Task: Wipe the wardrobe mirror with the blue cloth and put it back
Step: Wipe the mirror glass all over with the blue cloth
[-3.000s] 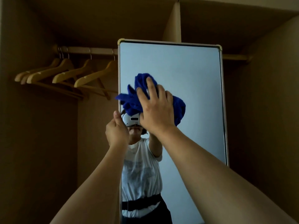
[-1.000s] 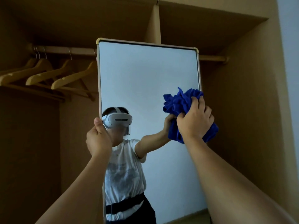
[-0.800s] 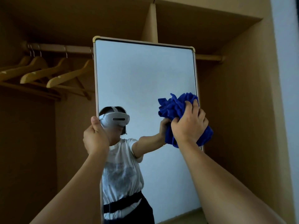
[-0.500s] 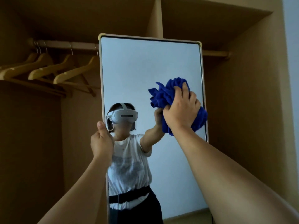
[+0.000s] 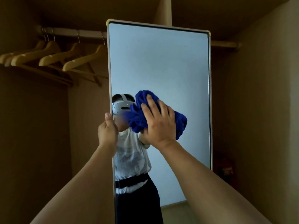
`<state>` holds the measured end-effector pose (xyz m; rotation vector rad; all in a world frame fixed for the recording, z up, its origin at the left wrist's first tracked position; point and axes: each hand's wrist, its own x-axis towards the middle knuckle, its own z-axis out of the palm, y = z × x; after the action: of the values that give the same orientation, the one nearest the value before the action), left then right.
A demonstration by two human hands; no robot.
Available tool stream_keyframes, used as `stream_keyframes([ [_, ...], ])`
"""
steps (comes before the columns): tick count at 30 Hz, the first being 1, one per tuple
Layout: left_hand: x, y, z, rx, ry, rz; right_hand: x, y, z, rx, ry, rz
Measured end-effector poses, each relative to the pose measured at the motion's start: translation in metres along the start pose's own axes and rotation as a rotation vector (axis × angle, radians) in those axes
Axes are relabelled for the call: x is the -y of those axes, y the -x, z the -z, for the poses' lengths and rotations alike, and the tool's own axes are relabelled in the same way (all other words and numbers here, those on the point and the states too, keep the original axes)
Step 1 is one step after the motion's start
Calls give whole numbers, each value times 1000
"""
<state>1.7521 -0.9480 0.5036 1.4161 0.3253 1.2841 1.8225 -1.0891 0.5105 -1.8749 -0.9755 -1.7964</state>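
A tall framed mirror (image 5: pixel 161 62) stands upright in the open wardrobe, filling the middle of the head view. My right hand (image 5: pixel 159 122) presses a bunched blue cloth (image 5: pixel 139 117) flat against the glass at mid-height, left of centre, with the fingers spread over it. My left hand (image 5: pixel 107 130) grips the mirror's left frame edge, thumb pointing up. The glass reflects a person in a white shirt and a headset, partly hidden by the cloth.
Several wooden hangers (image 5: pixel 53 57) hang on a rail (image 5: pixel 72 32) at upper left. Wardrobe side walls close in on both sides. A dark reddish object (image 5: pixel 226 168) sits low behind the mirror's right edge.
My right hand has swept the cloth from the mirror's right edge leftward and slightly down to the middle-left of the glass, its fingers now flatter. My left hand keeps its hold on the frame.
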Motion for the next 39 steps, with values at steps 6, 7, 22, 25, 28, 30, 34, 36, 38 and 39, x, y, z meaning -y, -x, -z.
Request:
stream_keyframes([
  [6,0,4,6,53,-20,-1,2,16,7,109,5,176],
  [7,1,5,7,60,-20,13,0,12,9,123,0,204],
  [22,42,22,21,76,-78,146,29,-40,18,237,-64,217],
  [25,43,23,21,42,-61,157,36,-21,16,203,-104,249],
  [28,43,24,21,23,5,147,42,-5,13,214,-91,261],
  [30,41,25,20,45,80,154,44,2,12,212,-79,267],
  [34,40,26,18,58,281,198,46,15,9,193,-68,290],
  [36,41,24,18,53,322,242,47,20,8,188,-62,299],
  [38,42,20,17,94,295,303,48,26,6,194,-68,304],
  [39,42,19,16,116,285,332,48,29,6,199,-68,308],
])
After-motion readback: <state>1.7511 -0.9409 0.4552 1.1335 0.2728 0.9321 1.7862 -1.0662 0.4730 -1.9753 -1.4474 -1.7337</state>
